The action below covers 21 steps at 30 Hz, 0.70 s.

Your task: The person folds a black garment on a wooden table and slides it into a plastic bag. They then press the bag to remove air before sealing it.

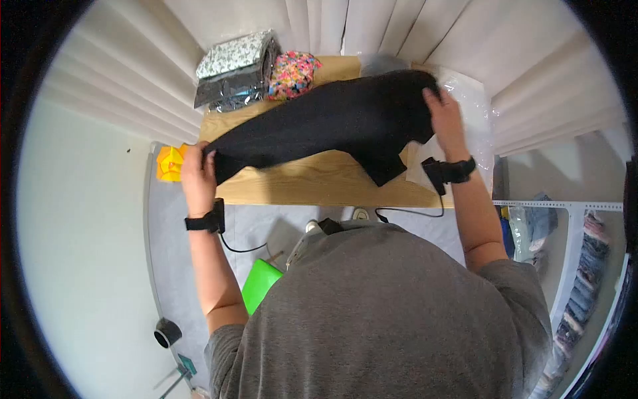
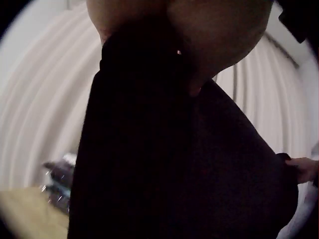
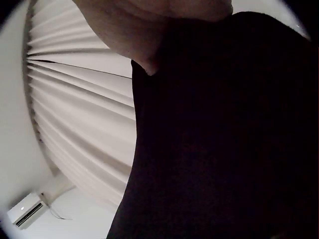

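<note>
Table first, with the black cloth I'm watching held out above it by both ends, probably to keep it taut; long axis near left to far right, narrow end pointing left, loose corner hanging toward the near side, can't tell if that touches down. Packs sit far left, likely parked out of its way. Left hand pinches the narrow end, right hand the wide one, presumably so neither drops.
</note>
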### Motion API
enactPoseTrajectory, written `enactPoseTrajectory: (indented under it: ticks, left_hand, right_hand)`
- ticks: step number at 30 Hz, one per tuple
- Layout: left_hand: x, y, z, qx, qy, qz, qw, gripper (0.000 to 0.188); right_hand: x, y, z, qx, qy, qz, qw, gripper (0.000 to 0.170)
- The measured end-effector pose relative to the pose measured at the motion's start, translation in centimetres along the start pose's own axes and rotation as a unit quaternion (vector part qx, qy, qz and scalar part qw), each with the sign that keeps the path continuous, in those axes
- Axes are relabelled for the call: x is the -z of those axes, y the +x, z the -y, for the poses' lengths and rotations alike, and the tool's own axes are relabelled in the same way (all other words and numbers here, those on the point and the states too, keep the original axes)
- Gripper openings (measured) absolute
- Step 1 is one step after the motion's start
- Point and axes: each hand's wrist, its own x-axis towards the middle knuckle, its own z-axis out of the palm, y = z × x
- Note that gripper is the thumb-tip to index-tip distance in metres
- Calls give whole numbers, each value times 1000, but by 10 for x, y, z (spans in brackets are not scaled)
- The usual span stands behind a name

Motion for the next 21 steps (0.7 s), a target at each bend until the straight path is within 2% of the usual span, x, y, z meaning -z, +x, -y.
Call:
enactPoseTrajectory:
  ticks: [1,2,3,4,5,6,7,9,10,11,13,14,17,18,19,20,21]
  left_hand:
    - [22,15,-14,-19,-9,-23,1000,16]
    - [43,27,-22,-36,-18,-31,999,15]
    - [62,35,-28,-52,-27,-39,998,15]
    - [82,42,-32,-73,-49,-42,995,15]
    - [101,45,-36,-93,-72,-42,992,16]
    - [118,46,-40,-102,-66,-44,992,17]
    - [134,44,-41,-112,-62,-45,991,18]
    - [157,38,-28,-137,-70,-41,987,19]
    - [167,33,-23,-140,-88,-48,985,21]
    - [175,30,-18,-140,-106,-54,983,23]
    - [175,29,-12,-142,-150,-71,976,28]
    - [172,34,-12,-132,-147,-45,979,27]
    - [144,59,-22,-71,-117,36,990,22]
    - [124,69,-21,-85,-100,40,990,21]
    - [105,80,-21,-36,-130,93,987,20]
    - [81,90,-17,-35,-151,125,980,20]
    - [59,101,-14,4,-169,177,969,19]
  right_hand:
    - [11,4,8,19,37,-30,999,35]
    - [24,-3,49,33,29,-59,997,33]
    - [36,-1,52,59,35,-91,993,31]
    - [45,-9,82,98,-42,-163,981,28]
    - [55,-17,100,110,-75,-192,972,26]
    - [63,-24,113,105,70,-175,976,25]
    - [70,-31,117,112,171,-202,958,24]
    - [79,-56,150,129,198,-256,937,24]
    - [94,-68,145,149,112,-262,947,25]
    - [95,-77,158,160,232,-245,928,25]
    - [100,-87,167,171,268,-239,917,27]
    - [100,-84,167,175,265,-240,918,27]
    - [102,-64,147,95,336,-112,930,35]
    - [94,-49,145,62,338,-94,935,36]
    - [81,-32,144,28,340,-77,937,37]
    - [71,-15,136,9,348,-64,935,37]
    - [62,3,125,-11,357,-51,933,36]
